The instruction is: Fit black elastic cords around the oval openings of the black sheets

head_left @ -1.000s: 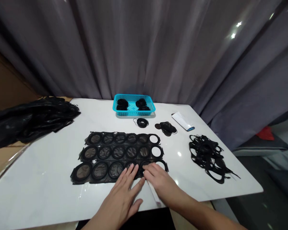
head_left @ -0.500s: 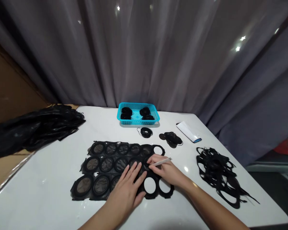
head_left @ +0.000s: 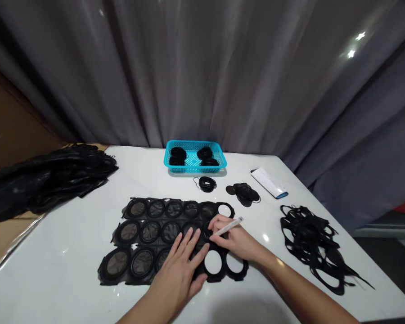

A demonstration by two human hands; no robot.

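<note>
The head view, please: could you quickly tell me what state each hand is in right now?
Left hand: open, resting on the black sheet.
Right hand: closed, holding a slim white tool.

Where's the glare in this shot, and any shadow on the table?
Head view: bright glare on the table near the right hand, star-shaped bright spots on the curtain; head view: soft shadow on the table at the frame's bottom.
</note>
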